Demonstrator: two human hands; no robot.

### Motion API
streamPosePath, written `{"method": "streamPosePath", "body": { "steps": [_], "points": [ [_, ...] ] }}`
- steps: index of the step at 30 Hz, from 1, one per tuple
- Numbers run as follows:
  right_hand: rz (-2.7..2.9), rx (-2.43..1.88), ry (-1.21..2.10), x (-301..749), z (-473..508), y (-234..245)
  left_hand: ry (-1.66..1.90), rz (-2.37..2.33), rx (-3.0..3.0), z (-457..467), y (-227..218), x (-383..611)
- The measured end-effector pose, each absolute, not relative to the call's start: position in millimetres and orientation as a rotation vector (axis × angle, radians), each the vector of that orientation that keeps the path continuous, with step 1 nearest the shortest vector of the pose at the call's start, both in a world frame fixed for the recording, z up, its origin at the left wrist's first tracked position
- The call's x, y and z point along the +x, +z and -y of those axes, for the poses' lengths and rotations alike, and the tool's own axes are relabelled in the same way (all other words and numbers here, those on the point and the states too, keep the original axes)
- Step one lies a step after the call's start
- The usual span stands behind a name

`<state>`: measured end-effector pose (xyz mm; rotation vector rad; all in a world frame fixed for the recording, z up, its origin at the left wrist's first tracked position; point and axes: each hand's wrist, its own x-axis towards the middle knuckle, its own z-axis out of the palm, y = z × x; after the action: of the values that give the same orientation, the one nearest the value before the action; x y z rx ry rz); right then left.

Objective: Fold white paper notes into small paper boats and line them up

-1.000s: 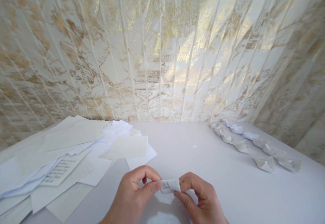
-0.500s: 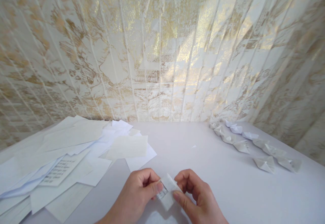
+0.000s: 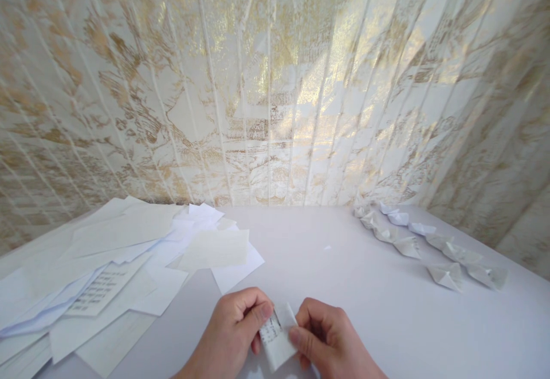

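Both of my hands pinch a small folded piece of white paper (image 3: 277,339) with faint print on it, low in the middle of the view just above the white table (image 3: 352,299). My left hand (image 3: 230,336) grips its left edge between thumb and fingers. My right hand (image 3: 330,342) holds its right side, with the thumb pressed on the top fold. All fingers are curled closed around the paper.
A loose pile of white paper sheets (image 3: 107,264) covers the table's left side. Several small folded paper boats (image 3: 423,247) lie in rows at the right. A cream and gold curtain (image 3: 275,81) hangs behind and to the right.
The folded paper has turned from lying flat and wide between my fingertips to standing more upright, and both hands have dropped slightly lower and closer together.
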<state>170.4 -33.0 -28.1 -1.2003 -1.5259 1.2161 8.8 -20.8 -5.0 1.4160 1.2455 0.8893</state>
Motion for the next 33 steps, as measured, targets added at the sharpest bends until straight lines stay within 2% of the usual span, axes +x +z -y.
{"method": "streamPosePath", "body": {
  "steps": [6, 9, 13, 17, 23, 33],
  "points": [
    [1.276, -1.126, 1.397, 166, 34, -30, 0.890, -1.005, 1.251, 22, -12, 14],
    [1.255, -1.044, 1.476, 165, 34, -32, 0.817, -1.042, 1.238, 21, -11, 14],
    [1.379, -0.948, 1.335, 165, 35, -33, 0.685, -1.087, 1.277, 17, -12, 8],
    [1.503, -1.084, 1.168, 168, 35, -29, 0.681, -1.082, 1.311, 14, -12, 6],
    [1.311, -1.121, 1.241, 171, 33, -24, 0.921, -0.953, 1.292, 14, -7, 5],
    [1.196, -0.968, 1.313, 171, 37, -20, 0.919, -0.932, 1.358, 13, -15, -5]
  ]
}}
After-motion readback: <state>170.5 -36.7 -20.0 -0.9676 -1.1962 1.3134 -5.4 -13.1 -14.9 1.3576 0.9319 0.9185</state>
